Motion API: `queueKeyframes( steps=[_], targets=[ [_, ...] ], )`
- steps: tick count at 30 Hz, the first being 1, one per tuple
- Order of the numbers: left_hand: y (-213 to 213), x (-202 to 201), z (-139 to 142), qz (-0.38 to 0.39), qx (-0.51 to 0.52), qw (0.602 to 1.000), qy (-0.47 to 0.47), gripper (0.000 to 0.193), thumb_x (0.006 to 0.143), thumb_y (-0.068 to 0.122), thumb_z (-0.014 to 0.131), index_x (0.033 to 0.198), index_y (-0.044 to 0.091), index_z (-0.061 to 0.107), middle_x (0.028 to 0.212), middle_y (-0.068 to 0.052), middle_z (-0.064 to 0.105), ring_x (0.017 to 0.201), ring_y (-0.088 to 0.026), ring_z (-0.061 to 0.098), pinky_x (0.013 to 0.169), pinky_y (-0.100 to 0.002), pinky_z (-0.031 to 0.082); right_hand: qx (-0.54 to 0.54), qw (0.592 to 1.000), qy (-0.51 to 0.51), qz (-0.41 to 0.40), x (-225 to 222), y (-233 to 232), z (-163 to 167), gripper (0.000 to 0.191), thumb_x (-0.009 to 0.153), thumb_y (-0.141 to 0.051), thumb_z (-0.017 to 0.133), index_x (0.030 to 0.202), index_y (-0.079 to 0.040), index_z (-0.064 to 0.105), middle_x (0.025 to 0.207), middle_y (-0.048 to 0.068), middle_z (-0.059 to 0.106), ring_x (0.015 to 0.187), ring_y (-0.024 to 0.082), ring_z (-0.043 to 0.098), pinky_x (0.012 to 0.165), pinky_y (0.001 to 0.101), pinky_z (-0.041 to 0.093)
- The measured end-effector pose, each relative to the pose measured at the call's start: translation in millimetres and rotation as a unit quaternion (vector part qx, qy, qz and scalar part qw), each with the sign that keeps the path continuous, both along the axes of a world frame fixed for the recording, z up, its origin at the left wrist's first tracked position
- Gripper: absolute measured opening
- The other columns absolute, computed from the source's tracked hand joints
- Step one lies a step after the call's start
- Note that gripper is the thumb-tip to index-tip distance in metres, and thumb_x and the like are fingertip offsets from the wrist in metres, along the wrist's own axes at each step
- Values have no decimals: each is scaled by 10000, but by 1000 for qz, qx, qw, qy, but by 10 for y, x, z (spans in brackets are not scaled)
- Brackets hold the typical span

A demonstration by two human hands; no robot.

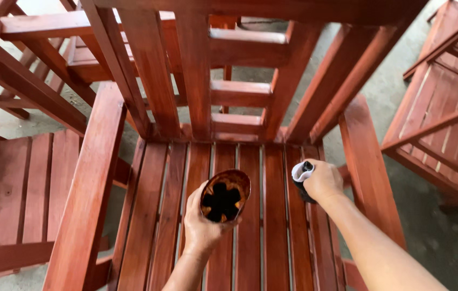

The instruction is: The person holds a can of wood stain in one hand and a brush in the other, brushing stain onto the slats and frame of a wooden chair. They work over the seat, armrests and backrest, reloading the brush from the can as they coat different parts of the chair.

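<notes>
I look down onto a red-brown stained wooden chair with a slatted seat and slatted back. My left hand holds a round stain-smeared cup over the seat's middle slats; dark liquid shows inside it. My right hand grips a wadded white and black cloth over the right side of the seat, near the right armrest.
The left armrest runs down the left. Another slatted chair seat stands at the left and more red-brown chairs at the right and behind. Grey concrete floor shows between them.
</notes>
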State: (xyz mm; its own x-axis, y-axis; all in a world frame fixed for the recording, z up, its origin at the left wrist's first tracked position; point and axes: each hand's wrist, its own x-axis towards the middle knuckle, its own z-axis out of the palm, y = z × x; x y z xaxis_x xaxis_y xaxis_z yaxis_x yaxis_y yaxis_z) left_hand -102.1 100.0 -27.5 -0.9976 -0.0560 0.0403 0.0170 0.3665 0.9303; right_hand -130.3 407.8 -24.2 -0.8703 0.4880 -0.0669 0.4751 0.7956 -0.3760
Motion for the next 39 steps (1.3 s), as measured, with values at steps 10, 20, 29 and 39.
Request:
queueKeyframes(
  steps=[10, 20, 29, 39],
  targets=[
    [43, -201, -51, 21, 60, 995, -83, 1034, 454, 177, 1016, 1377, 173, 549, 1376, -59, 554, 1288, -241, 565, 1090, -387, 500, 55, 961, 240, 127, -336, 144, -289, 128, 734, -152, 742, 860, -171, 749, 951, 76, 698, 961, 322, 665, 826, 435, 538],
    [144, -316, 73, 7, 39, 996, -74, 1031, 452, 153, 1020, 1371, 165, 552, 1376, -58, 548, 1282, -237, 562, 1089, -374, 487, 49, 954, 259, 144, -79, 213, -366, 230, 692, -5, 767, 889, -123, 749, 1037, 99, 716, 1001, 327, 668, 859, 416, 541],
    [212, -182, 29, -11, 43, 999, -24, 1013, 430, 193, 1028, 1337, 137, 578, 1331, -73, 581, 1229, -243, 607, 1056, -382, 527, 2, 976, 197, 95, 77, 244, -461, 236, 634, -32, 802, 842, -121, 735, 912, 104, 686, 903, 323, 677, 788, 422, 533],
    [319, 184, 291, -65, 43, 996, -42, 984, 452, 222, 1007, 1337, 169, 580, 1355, -57, 580, 1250, -229, 614, 1046, -382, 551, -11, 991, 132, 18, 1500, -267, -321, 155, 666, -98, 810, 783, -163, 734, 896, 54, 701, 883, 315, 691, 727, 423, 541]
  ],
)
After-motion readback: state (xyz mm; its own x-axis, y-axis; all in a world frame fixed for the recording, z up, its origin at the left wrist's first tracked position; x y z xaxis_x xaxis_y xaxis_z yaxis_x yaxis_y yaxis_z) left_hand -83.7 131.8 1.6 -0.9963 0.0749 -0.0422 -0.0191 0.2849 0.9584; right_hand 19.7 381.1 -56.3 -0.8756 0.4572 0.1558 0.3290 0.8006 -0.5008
